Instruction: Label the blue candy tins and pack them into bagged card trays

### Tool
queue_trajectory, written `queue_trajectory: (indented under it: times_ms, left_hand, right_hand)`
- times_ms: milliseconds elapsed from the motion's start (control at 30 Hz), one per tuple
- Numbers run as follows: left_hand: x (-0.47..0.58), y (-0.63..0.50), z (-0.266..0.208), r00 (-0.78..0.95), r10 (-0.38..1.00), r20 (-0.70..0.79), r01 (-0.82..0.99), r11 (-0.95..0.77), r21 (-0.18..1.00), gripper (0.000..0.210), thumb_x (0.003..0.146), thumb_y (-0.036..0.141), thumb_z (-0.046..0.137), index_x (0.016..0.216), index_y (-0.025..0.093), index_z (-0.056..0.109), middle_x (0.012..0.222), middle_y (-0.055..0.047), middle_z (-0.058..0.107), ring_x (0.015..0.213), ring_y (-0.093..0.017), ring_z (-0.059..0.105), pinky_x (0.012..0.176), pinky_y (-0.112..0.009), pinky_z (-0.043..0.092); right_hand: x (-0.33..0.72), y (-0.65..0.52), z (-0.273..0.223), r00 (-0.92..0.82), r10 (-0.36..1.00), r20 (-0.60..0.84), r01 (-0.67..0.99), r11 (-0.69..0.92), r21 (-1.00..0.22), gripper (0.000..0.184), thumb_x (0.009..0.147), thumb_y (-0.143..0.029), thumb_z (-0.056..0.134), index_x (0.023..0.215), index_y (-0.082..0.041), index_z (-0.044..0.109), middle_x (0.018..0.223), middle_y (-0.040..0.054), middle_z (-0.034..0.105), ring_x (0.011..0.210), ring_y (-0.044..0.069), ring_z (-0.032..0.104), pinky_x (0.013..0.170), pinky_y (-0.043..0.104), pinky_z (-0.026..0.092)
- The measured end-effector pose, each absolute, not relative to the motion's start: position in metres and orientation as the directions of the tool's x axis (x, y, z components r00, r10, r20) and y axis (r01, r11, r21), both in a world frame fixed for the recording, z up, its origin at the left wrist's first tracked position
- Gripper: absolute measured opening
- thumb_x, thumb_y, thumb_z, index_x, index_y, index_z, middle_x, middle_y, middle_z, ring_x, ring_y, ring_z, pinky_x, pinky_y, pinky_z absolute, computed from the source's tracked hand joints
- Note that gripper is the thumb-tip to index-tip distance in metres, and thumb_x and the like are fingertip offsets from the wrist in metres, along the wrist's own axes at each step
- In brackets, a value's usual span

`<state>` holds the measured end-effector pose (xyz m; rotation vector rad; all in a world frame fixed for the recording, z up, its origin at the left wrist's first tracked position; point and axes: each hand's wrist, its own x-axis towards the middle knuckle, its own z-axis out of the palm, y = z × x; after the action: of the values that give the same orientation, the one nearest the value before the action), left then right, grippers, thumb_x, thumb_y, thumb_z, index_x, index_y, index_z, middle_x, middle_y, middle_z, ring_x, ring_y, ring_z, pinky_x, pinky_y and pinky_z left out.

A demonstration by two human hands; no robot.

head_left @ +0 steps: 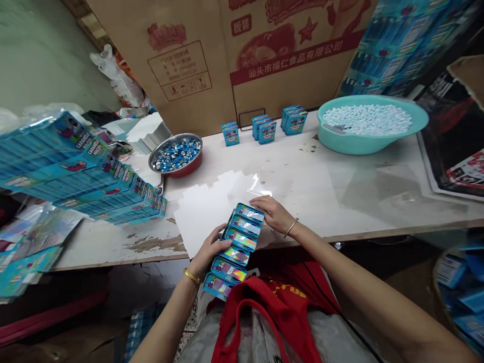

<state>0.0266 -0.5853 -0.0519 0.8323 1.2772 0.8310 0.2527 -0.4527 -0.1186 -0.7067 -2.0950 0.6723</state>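
A row of several small blue candy boxes [240, 239] with shiny, rainbow-reflecting fronts slants from the table edge towards my lap. My left hand [212, 249] is closed on its left side, thumb lying across the fronts. At the far end of the row, my right hand [278, 214] has its fingers bent against the topmost box; part of its grip is hidden. Beneath and beyond the row, white card sheets [204, 217] lie fanned out on the table.
A steel bowl [196, 164] of blue-and-silver pieces stands behind the sheets. A turquoise basin [351, 143] holds small pale candies. Small blue boxes [267, 132] stand before a large carton [212, 65]. Blue packs [94, 176] are stacked left. The white table [302, 186] ends near my waist.
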Motion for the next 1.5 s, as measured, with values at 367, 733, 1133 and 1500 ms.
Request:
queue_trajectory:
  times_ms: [367, 733, 1133, 1500]
  left_hand:
    - [0.037, -0.581, -0.042, 0.08, 0.905, -0.417, 0.095, 0.41, 0.907, 0.079, 0.064, 0.039, 0.077, 0.135, 0.02, 0.049, 0.13, -0.01, 0.055, 0.118, -0.031, 0.052, 0.098, -0.038, 0.042]
    - [0.046, -0.545, -0.055, 0.117, 0.855, -0.505, -0.159, 0.518, 0.84, 0.07, 0.066, 0.04, 0.075, 0.127, 0.015, 0.054, 0.108, -0.01, 0.066, 0.087, -0.022, 0.063, 0.079, -0.033, 0.047]
    - [0.005, -0.508, -0.059, 0.082, 0.996, -0.035, 0.601, -0.022, 0.799, 0.038, 0.094, 0.043, 0.039, 0.109, 0.02, 0.065, 0.116, -0.009, 0.057, 0.114, -0.022, 0.051, 0.102, -0.037, 0.036]
    - [0.037, -0.428, -0.067, 0.273, 0.942, 0.195, 0.922, -0.315, 0.226, 0.016, 0.088, 0.024, 0.049, 0.092, 0.017, 0.063, 0.092, -0.009, 0.061, 0.089, -0.023, 0.053, 0.078, -0.035, 0.036]
  right_hand:
    - [0.263, -0.44, -0.131, -0.602, 0.686, 0.409, 0.163, 0.607, -0.778, 0.036, 0.094, -0.047, 0.044, 0.104, -0.026, 0.072, 0.108, 0.0083, 0.071, 0.102, 0.023, 0.063, 0.092, 0.044, 0.049]
    - [0.26, -0.43, -0.134, -0.403, 0.859, 0.317, 0.144, 0.401, -0.905, 0.03, 0.089, -0.026, 0.047, 0.108, -0.023, 0.07, 0.11, 0.0066, 0.071, 0.106, 0.02, 0.064, 0.096, 0.04, 0.05]
    - [0.259, -0.456, -0.161, -0.272, 0.862, 0.428, 0.506, 0.506, -0.698, 0.028, 0.088, -0.016, 0.042, 0.109, -0.018, 0.06, 0.107, 0.0125, 0.064, 0.104, 0.026, 0.056, 0.094, 0.048, 0.047]
    - [0.237, -0.453, -0.118, -0.05, 0.839, 0.541, 0.562, 0.472, -0.68, 0.021, 0.094, -0.024, 0.041, 0.084, -0.021, 0.06, 0.086, 0.0091, 0.057, 0.087, 0.023, 0.053, 0.081, 0.038, 0.046]
